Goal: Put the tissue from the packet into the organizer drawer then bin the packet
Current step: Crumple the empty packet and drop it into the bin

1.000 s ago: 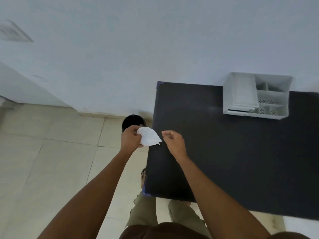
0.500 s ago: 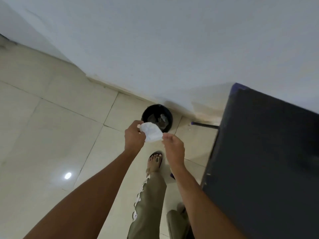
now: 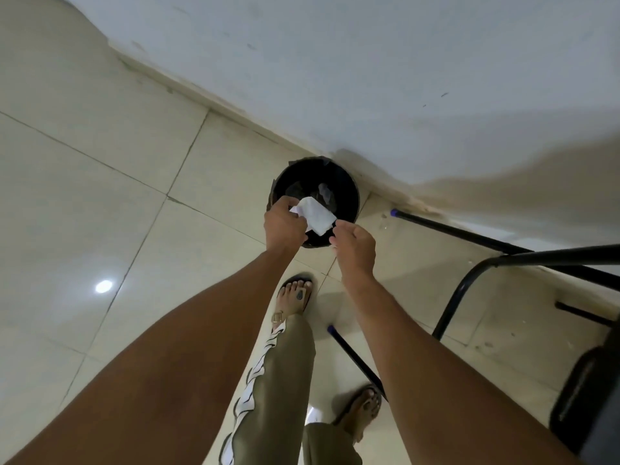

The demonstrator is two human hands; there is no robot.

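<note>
right now both hands are out over the round black waste bin [image 3: 349, 193] standing on the pale tiled floor [image 3: 84, 196] by the white wall [image 3: 369, 62]. the left hand [image 3: 285, 226] pinches the left end of the crumpled white tissue packet [image 3: 313, 214] with fingers curled tight, and the right hand [image 3: 355, 250] grips its right corner between thumb and fingertips. the packet hangs stretched between them, directly above the bin's open mouth, some scraps visible inside. black metal table legs [image 3: 469, 236] angle across on the right, and a sandalled foot [image 3: 295, 297] sits near the bin.
</note>
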